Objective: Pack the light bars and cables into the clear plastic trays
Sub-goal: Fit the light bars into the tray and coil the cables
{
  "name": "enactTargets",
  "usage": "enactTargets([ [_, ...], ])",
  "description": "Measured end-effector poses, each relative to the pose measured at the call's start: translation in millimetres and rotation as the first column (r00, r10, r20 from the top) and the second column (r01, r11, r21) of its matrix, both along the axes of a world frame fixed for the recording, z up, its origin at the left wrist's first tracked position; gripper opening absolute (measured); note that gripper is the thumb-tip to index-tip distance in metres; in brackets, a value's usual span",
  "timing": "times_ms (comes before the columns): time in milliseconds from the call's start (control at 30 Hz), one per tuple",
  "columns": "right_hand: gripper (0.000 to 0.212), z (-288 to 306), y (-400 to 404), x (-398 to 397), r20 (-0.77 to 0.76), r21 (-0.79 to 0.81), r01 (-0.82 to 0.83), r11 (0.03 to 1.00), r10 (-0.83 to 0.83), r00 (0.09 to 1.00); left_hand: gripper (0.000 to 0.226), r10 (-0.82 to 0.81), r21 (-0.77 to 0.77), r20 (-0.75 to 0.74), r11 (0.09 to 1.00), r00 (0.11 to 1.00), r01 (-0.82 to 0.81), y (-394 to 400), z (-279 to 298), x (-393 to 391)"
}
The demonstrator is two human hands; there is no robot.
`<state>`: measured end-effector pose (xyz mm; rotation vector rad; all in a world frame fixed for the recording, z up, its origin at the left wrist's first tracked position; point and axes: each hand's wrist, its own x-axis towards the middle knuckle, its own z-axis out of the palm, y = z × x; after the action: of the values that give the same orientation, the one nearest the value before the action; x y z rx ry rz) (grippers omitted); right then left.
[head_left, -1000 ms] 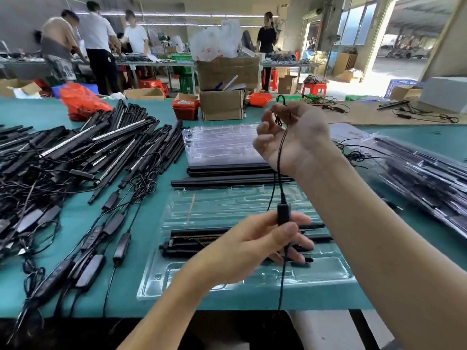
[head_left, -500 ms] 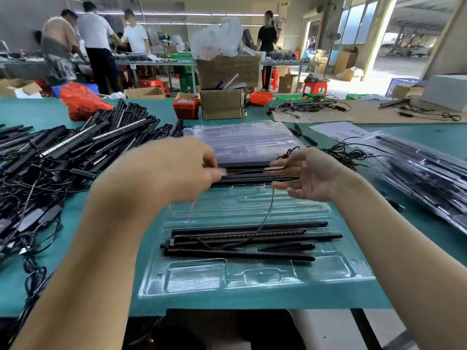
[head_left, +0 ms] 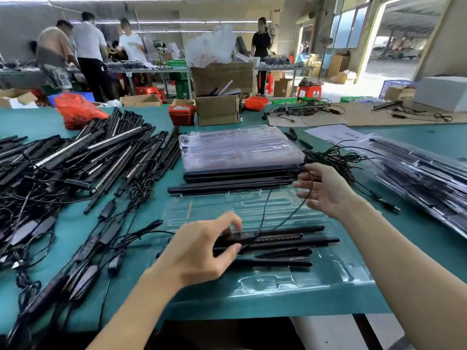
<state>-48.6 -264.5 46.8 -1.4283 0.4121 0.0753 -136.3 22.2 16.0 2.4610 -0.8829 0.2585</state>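
A clear plastic tray [head_left: 328,281] lies at the table's near edge with several black light bars [head_left: 298,242] in its slots. My left hand [head_left: 199,251] grips a black inline controller box [head_left: 240,238] over the left ends of those bars. A thin black cable [head_left: 290,213] runs from the box up to my right hand [head_left: 328,190]. That hand hovers above the tray's far right part with the cable looped between thumb and fingers. Loose black bars [head_left: 227,189] lie just beyond the tray.
A stack of clear trays [head_left: 240,147] sits behind the open one. A big pile of light bars and cabled controllers [head_left: 83,157] covers the left side. Packed trays [head_left: 419,175] and a cable tangle [head_left: 336,157] lie right. Cardboard boxes [head_left: 217,109] and people stand beyond.
My left hand dropped from mid-air near the tray stack down onto the bars in the tray, carrying the controller. My right hand stayed above the far right of the tray, the cable now slacker.
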Motion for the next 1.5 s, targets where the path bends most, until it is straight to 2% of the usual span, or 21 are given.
enactTargets([
  [67, 0.027, -11, -3, -1, 0.08, -0.181, 0.031, 0.983, -0.017, 0.997, 0.023, -0.045, -0.029, -0.033, 0.999, 0.998, 0.044, -2, -7, -1],
  [133, 0.029, -24, -6, -4, 0.204, -0.248, 0.067, 0.966, -0.016, 0.979, 0.022, -0.067, -0.071, -0.039, 0.995, 0.997, 0.064, -4, -10, -5],
  [200, 0.031, -34, -8, -8, 0.306, -0.222, 0.115, 0.968, -0.042, 0.951, 0.021, -0.119, -0.076, -0.034, 0.99, 0.992, 0.117, -8, -13, -9],
  [300, 0.032, -43, -7, -10, 0.382, -0.194, 0.184, 0.964, -0.098, 0.919, 0.019, -0.202, -0.062, -0.062, 0.978, 0.977, 0.199, -12, -20, -15],
  [500, 0.033, -53, -3, -7, 0.441, -0.271, 0.198, 0.942, -0.061, 0.895, 0.006, -0.235, -0.141, -0.095, 0.965, 0.967, 0.221, -11, -26, -19],
  [600, 0.034, -57, -4, -4, 0.449, -0.289, 0.187, 0.939, -0.04, 0.892, 0.007, -0.245, -0.145, -0.116, 0.963, 0.962, 0.228, -11, -25, -21],
  [767, 0.034, -59, -3, -2, 0.472, -0.316, 0.186, 0.93, -0.016, 0.881, 0.013, -0.244, -0.004, 0.03, 0.97, 0.969, 0.244, -13, -22, -23],
  [967, 0.034, -58, -3, -3, 0.496, -0.286, 0.173, 0.943, -0.009, 0.868, 0.027, -0.344, 0.123, 0.203, 0.938, 0.917, 0.325, -16, -19, -27],
  [1067, 0.033, -55, -2, -5, 0.509, -0.246, 0.169, 0.954, -0.021, 0.861, 0.03, -0.378, 0.171, 0.232, 0.923, 0.896, 0.345, -17, -21, -27],
  [1167, 0.031, -53, 0, -7, 0.527, -0.211, 0.147, 0.967, -0.014, 0.85, 0.03, -0.34, 0.111, 0.176, 0.939, 0.924, 0.324, -17, -21, -26],
  [1333, 0.02, -46, 2, -15, 0.554, -0.225, 0.036, 0.974, 0.097, 0.827, 0.037, -0.254, -0.006, 0.017, 0.967, 0.967, 0.255, -25, -8, -14],
  [1400, 0.02, -42, 5, -17, 0.534, -0.27, -0.04, 0.962, 0.184, 0.825, 0.029, -0.158, -0.073, 0.054, 0.984, 0.986, 0.162, -34, 1, 0],
  [1467, 0.023, -35, 14, -20, 0.52, -0.336, -0.127, 0.933, 0.295, 0.802, 0.02, 0.0, -0.233, 0.108, 0.972, 0.994, 0.025, -44, 11, 19],
  [1500, 0.022, -32, 20, -21, 0.516, -0.356, -0.171, 0.919, 0.346, 0.783, 0.022, 0.087, -0.303, 0.136, 0.952, 0.987, -0.042, -48, 14, 28],
])
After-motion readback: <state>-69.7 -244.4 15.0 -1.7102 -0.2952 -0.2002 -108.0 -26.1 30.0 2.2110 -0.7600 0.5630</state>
